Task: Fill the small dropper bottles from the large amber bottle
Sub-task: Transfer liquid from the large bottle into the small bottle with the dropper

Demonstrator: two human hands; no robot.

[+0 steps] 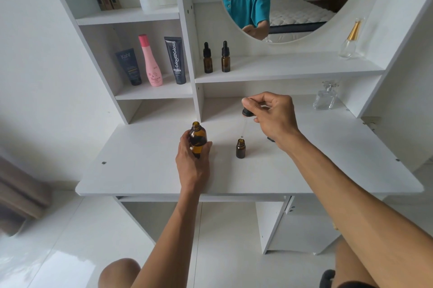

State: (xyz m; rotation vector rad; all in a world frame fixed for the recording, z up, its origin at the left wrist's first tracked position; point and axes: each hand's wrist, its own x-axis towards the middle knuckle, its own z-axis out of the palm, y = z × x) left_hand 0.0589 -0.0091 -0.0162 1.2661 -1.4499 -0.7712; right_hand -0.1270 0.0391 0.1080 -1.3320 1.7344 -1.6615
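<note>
A: What's the left hand [193,158] doing?

B: Wrapped round the uncapped large amber glass bottle [197,139], upright on the white worktop [140,170]. Just right of it stands the open small amber dropper bottle [240,148].

A: And the right hand [271,115]?

B: Pinching the black-capped glass dropper [244,121], tip just above that small neck. I'd lower it straight and squeeze slowly; the mouth is narrow.

A: Anything nearby?

B: Two capped small dropper bottles [216,58] on the shelf behind, a clear perfume bottle [325,98] far right, both well apart.
</note>
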